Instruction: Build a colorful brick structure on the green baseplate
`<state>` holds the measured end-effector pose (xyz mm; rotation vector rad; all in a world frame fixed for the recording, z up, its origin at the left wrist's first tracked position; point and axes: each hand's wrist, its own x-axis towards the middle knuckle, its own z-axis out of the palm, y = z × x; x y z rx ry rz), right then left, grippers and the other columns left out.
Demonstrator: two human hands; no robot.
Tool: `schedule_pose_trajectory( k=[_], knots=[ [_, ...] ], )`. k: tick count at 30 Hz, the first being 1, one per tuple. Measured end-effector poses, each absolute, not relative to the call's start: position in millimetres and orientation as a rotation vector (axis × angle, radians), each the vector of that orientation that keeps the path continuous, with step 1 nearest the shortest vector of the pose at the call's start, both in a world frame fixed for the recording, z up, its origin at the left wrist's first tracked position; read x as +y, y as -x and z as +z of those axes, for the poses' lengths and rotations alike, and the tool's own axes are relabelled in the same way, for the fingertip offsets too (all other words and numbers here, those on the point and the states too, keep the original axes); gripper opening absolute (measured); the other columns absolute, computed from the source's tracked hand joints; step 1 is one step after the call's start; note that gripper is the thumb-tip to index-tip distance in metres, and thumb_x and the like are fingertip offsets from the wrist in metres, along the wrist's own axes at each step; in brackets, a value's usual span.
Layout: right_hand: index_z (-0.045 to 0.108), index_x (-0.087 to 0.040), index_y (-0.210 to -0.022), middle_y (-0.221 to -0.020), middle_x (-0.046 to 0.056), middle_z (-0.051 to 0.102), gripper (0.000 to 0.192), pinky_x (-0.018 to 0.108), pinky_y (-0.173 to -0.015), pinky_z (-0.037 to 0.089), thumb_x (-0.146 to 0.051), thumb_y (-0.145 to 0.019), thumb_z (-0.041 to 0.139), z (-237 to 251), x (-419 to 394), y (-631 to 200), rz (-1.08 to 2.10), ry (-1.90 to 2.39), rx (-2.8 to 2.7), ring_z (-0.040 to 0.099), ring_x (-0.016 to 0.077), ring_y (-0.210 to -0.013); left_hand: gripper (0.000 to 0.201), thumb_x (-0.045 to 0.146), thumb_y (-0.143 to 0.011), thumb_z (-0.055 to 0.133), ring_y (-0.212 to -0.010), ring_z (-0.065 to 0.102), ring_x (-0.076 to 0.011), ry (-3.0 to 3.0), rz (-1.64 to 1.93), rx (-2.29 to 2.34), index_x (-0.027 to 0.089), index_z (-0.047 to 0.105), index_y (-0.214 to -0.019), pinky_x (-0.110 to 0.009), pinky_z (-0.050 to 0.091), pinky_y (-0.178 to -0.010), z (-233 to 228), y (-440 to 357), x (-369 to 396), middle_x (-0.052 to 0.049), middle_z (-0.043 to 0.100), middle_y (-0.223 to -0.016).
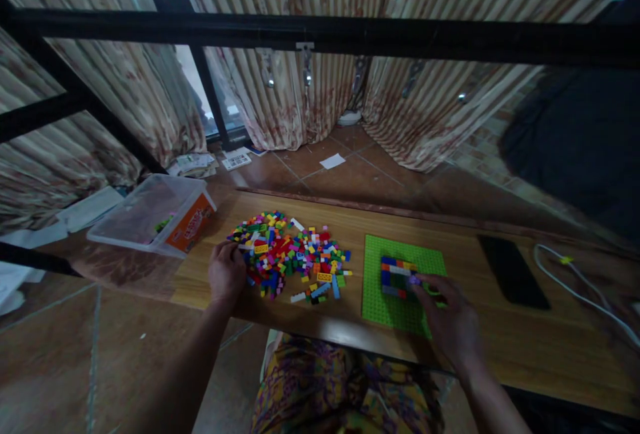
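Observation:
A loose pile of coloured toy bricks (285, 254) is spread over the wooden bench. At the pile's left edge is my left hand (227, 273), its fingers curled in against the bricks; what they hold, if anything, is hidden. To the right lies a green studded baseplate (375, 307). On it stands a low, roughly square brick build (393, 277) in blue, white, orange and other colours. My right hand (453, 314) reaches in from the right, thumb and finger closed on a small purple brick (415, 279) at the build's right side.
A clear plastic tub (135, 214) with an orange label stands left of the pile. Right of the baseplate lie a black phone (513, 271) and a white cable (580, 287). A dark metal rail (320, 34) crosses in front of striped curtains (300, 107).

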<state>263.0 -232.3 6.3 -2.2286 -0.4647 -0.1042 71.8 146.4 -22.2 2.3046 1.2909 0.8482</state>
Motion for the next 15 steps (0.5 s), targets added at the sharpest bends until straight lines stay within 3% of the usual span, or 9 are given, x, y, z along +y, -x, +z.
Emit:
schedule_pose_trajectory(
  k=[6, 15],
  knots=[
    [0.073, -0.023, -0.093, -0.102, 0.009, 0.064, 0.041, 0.041, -0.086, 0.046, -0.058, -0.081, 0.056, -0.9, -225.3, -276.6, -0.127, 2.27, -0.561, 0.059, 0.0238, -0.096, 0.029, 0.026, -0.083, 0.043, -0.1, 0.061, -0.027, -2.373, 0.843, 1.274, 0.013, 0.067, -0.092, -0.039, 0.049, -0.09, -24.0, -70.6, 149.5, -0.014, 0.065, -0.108],
    [0.074, -0.026, -0.096, -0.11, 0.01, 0.061, 0.036, 0.045, -0.091, 0.042, -0.054, -0.084, 0.054, -15.1, -211.3, -279.0, -0.133, 2.356, -0.636, 0.051, 0.026, -0.105, 0.026, 0.025, -0.08, 0.046, -0.101, 0.061, -0.0258, -2.373, 0.845, 1.296, 0.016, 0.067, -0.093, -0.037, 0.05, -0.09, -25.9, -72.4, 150.3, -0.012, 0.065, -0.109]
  ],
)
